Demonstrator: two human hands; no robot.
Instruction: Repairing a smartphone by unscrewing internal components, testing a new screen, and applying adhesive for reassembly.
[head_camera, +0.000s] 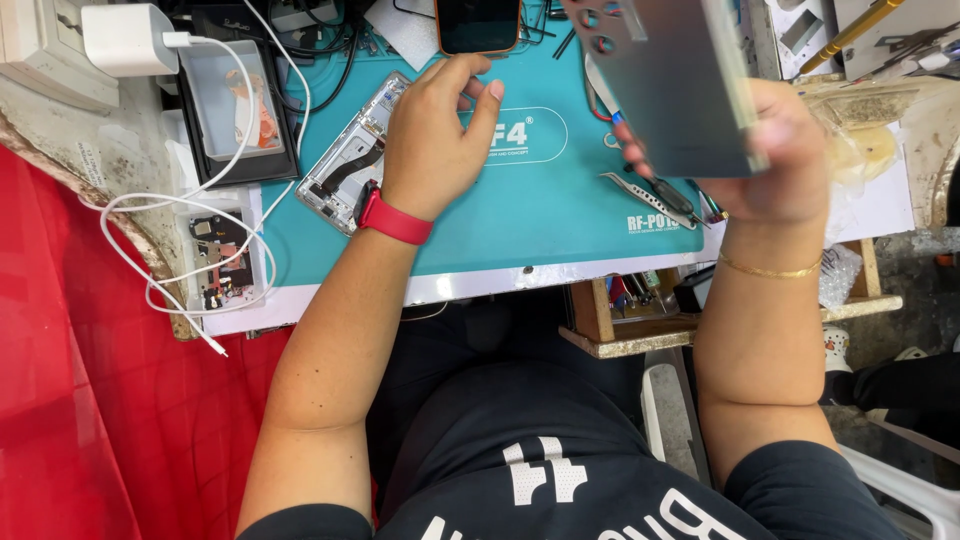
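At the far left a white square charger plug (127, 38) sits on the counter (500, 280), its white cable (160, 215) looping down toward the near edge over a red cloth (90, 400); just right of it stands a black tray holding a pale rectangular box with an orange part (235, 100), and nearer lies a small clear tray of dark circuit pieces (222, 262); a teal rubber work mat (540, 200) covers the middle of the counter; on its left part lies an opened silver phone frame with exposed inner boards (350, 155), tilted; the left hand (435, 135), with a red band (392, 220) at the wrist, rests palm down on the mat, touching the frame's right edge, fingers (478, 100) loosely curled and held together, gripping nothing visible; beyond it lies a dark-screened phone with an orange rim (478, 25); to the right, slim metal tweezers with black grips (650, 195) lie on the mat; the right hand (790, 165), a thin gold bracelet (770, 270) at the wrist, holds a flat grey phone back cover with round camera openings (665, 85) raised above the mat, fingers wrapped around its near right edge.
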